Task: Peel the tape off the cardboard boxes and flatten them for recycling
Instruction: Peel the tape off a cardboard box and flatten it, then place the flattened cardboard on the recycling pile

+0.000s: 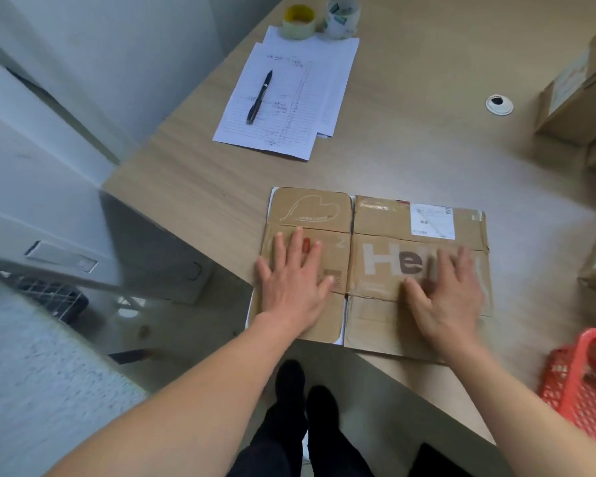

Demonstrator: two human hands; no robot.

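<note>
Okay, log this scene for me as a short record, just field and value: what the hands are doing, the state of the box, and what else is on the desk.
left hand: left hand pressing flat on the flattened box
right hand: right hand pressing flat on the same cardboard, over the printed lettering
box state: lying flat on the desk, shipping label still on
other boxes: unflattened boxes at the desk's right edge
papers: sheets with a pen on top
tape: tape roll at the far edge
basket: red basket near right

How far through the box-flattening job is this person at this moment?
Done: one cardboard box lies flat on the desk. In hand: the left hand and right hand press it down with open palms. Its shipping label remains on. Left: unflattened boxes stand at the desk's right edge.
</note>
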